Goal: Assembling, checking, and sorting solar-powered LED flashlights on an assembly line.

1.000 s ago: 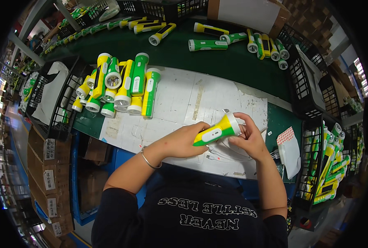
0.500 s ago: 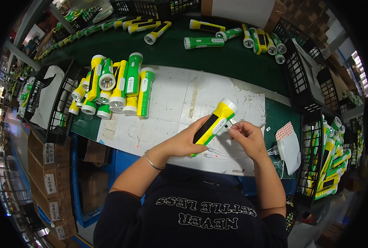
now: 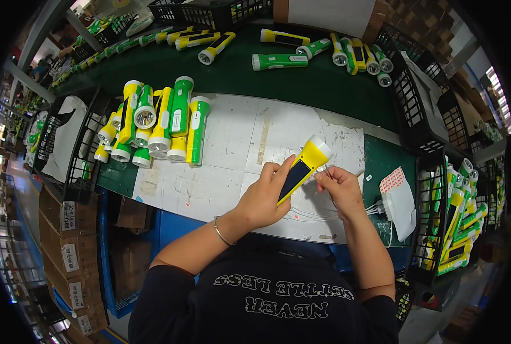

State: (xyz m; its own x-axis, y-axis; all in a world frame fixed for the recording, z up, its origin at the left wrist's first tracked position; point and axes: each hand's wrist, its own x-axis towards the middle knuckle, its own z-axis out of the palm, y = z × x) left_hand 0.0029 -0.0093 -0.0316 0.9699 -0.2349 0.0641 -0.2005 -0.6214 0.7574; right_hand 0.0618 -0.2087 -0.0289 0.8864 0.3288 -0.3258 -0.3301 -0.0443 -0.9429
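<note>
I saw the near edge of the counter (image 3: 378,150) slant from the middle left down to the lower right, close to the person's dark shirt (image 3: 232,261). A white board (image 3: 232,137) lay on it. A wide part of the board stretched from the pile on the left to the two hands, so there was good room to move. Past it, a far green surface (image 3: 318,86) gave more room.

One yellow flashlight (image 3: 311,153) was held over the board, right of the middle of the frame. Its white head tipped to the upper right. The left hand (image 3: 264,198) had its fingers wrapped around the flashlight's body. The right hand (image 3: 344,192) had its fingers pinching a thin thing (image 3: 326,170) beside the flashlight, too small for me to name.

I counted about twelve flashlights in the pile (image 3: 179,109) at left, though some hid behind others. At upper right lay three loose flashlights (image 3: 279,62) and a bunch (image 3: 358,54) of about six.

A black basket (image 3: 430,160) at right was full of green and yellow flashlights, too many to count. Another black basket (image 3: 92,143) at left held a pale sheet (image 3: 63,135). White cords (image 3: 374,208) lay beside a white pouch (image 3: 401,212) at lower right.
</note>
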